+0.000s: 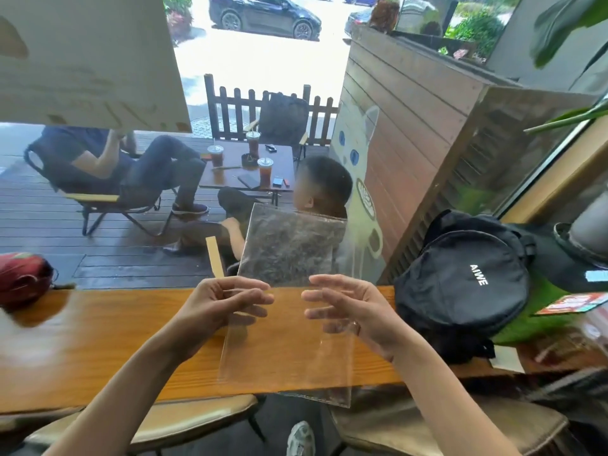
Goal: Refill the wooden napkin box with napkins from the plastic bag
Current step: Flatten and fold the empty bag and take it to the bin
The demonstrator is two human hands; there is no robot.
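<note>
The clear plastic bag (289,350) stood upright between both hands, above the tabletop (98,324). The left hand (223,301) pinched its left edge with curled fingers. The right hand (352,311) lay against its right side, fingers spread and loosely curved.

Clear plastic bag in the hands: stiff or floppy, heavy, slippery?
Probably light: the plastic bag looks see-through and empty. Likely fairly stiff film, since it stands flat above the left hand without drooping. Its glossy surface may slip in a loose pinch.
</note>
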